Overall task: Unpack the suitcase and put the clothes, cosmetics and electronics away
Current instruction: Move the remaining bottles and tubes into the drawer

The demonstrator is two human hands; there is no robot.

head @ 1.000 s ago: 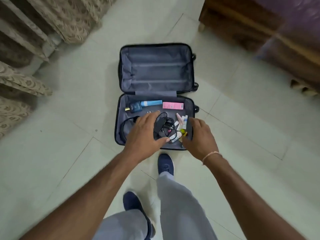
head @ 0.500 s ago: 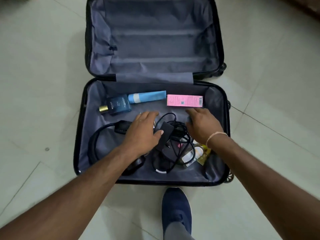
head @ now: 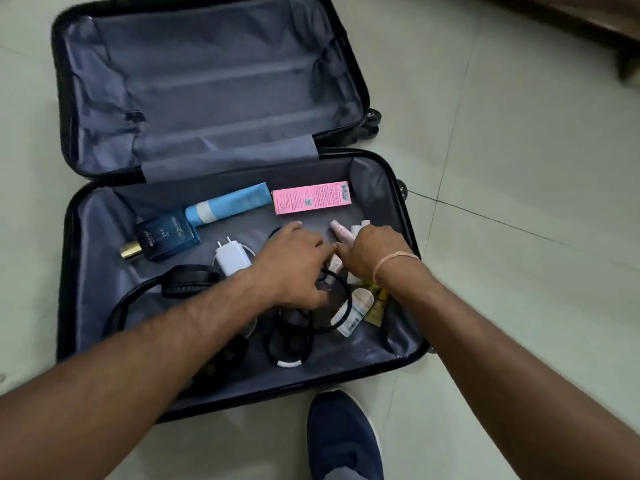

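The black suitcase (head: 71, 271) lies open on the floor, its lid half bare. The near half holds a blue perfume bottle (head: 162, 239), a blue tube (head: 228, 206), a pink box (head: 311, 197), a white charger plug (head: 232, 259), black headphones (head: 187, 282), tangled black cables (head: 304, 327) and small cosmetic tubes (head: 353, 315). My left hand (head: 294, 268) is curled down onto the black cable bundle in the middle. Touching it on the right, my right hand (head: 375, 252) is closed over a pink tube (head: 341, 233) and white tubes that poke out past its knuckles.
Pale floor tiles surround the suitcase. My blue shoe (head: 341, 438) stands just in front of the suitcase's near edge. Dark wooden furniture (head: 588, 19) fills the far right corner.
The view has dropped closer to the suitcase. My left hand slid right, uncovering the white charger plug. My right hand closed over the small tubes beside it.
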